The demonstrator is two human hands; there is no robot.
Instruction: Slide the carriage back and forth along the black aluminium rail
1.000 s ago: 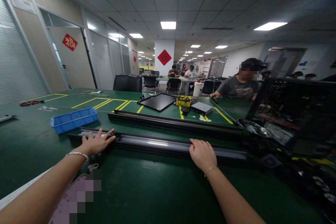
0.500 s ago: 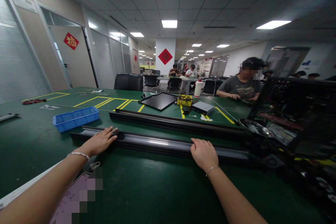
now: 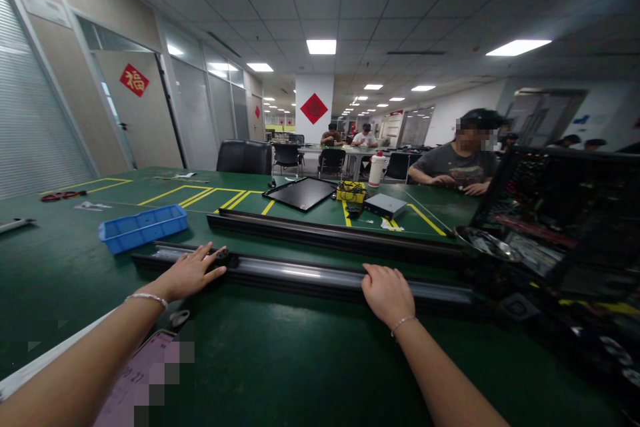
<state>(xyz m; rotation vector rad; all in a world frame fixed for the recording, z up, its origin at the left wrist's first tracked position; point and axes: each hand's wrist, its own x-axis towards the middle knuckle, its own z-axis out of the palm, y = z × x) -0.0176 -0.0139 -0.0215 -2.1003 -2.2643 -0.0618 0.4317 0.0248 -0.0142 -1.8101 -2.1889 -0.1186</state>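
Observation:
A long black and silver metal rail (image 3: 300,273) lies across the green table (image 3: 280,360) in front of me. My left hand (image 3: 187,272) rests flat on its left part, fingers stretched out and spread, beside a small black fitting (image 3: 223,255). My right hand (image 3: 386,293) lies on the rail's middle with its fingers curled over the near edge. A second long black rail (image 3: 330,235) lies parallel just behind the first.
A blue plastic tray (image 3: 143,227) stands at the left. Behind the rails lie a black flat panel (image 3: 301,192), a yellow box (image 3: 350,191) and a grey box (image 3: 385,205). A black open frame with cables (image 3: 555,213) fills the right. A person sits at the far right of the table.
My hands and the rail have stayed almost in place; the view has shifted slightly. The seated person's arm has drawn in toward their body.

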